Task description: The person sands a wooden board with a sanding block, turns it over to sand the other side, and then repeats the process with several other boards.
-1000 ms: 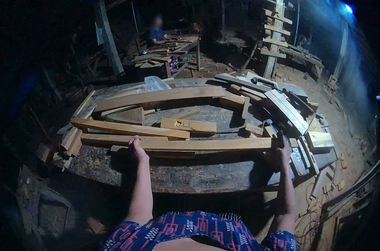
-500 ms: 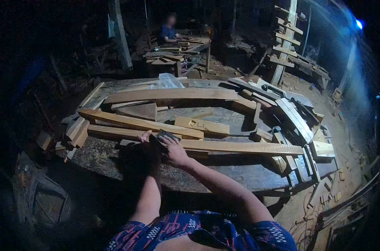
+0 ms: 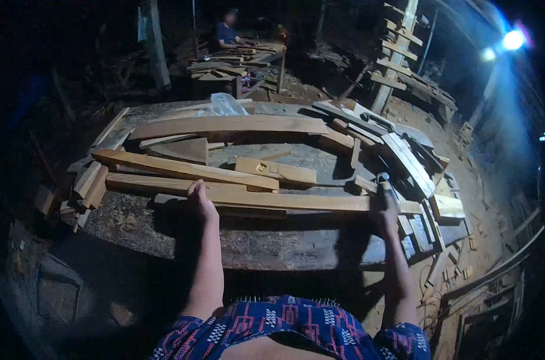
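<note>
A long, pale wooden strip [image 3: 296, 201] lies across the front of the workbench. My left hand [image 3: 201, 200] is closed around the strip towards its left end, fingers curled over the top edge. Near the right end, my right hand [image 3: 385, 211] is in deep shadow and lies over the strip; its fingers and anything in them cannot be made out. Just beyond it shows the light head of a tool [image 3: 383, 177]. Behind the strip rest a wooden plane body [image 3: 277, 170] with a cut-out and a longer tapered beam [image 3: 182, 167].
A wide curved board [image 3: 230, 125] and a clear plastic bag [image 3: 223, 104] lie at the back of the bench [image 3: 272, 246]. Wood pieces crowd the right end, including a pale block [image 3: 448, 207]. Short blocks [image 3: 91, 183] stack at left. Another person [image 3: 227, 35] sits at a far table.
My hands were together on a dark block over the strip. They have parted: the right has swung to the strip's right end, the left stays at left. The dark block is no longer visible there.
</note>
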Available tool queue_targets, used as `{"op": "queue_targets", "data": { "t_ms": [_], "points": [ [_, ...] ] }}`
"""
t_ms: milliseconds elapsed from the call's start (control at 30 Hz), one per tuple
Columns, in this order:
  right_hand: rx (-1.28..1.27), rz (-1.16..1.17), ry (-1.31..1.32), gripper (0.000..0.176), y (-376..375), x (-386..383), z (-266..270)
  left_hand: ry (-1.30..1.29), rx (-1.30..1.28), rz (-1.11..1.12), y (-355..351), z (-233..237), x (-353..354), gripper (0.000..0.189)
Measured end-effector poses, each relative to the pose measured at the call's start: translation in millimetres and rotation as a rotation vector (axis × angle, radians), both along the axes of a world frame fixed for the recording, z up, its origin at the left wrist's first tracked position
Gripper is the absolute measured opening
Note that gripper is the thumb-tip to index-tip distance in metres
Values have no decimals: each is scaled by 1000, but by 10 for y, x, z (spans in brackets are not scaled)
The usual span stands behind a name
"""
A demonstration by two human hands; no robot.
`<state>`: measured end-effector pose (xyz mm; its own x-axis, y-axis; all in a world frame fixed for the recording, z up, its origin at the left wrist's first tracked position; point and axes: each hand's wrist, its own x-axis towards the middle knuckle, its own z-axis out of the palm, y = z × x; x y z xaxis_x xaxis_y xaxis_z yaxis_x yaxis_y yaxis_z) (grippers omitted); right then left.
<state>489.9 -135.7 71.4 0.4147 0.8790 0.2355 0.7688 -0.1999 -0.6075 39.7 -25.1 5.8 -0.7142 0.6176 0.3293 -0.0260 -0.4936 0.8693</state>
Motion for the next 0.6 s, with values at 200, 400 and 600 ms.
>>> {"op": "queue_targets", "data": {
  "t_ms": [200,400,600],
  "points": [
    [255,-14,-438,46,118,14,-672,-153,-56,-70,7,36,30,23],
    [209,513,-491,53,-94,-476,-417,-23,-46,-108,-13,53,51,28],
    [446,41,-435,43,-67,1397,-639,-42,-51,-106,60,-52,-61,27]
  ]
}}
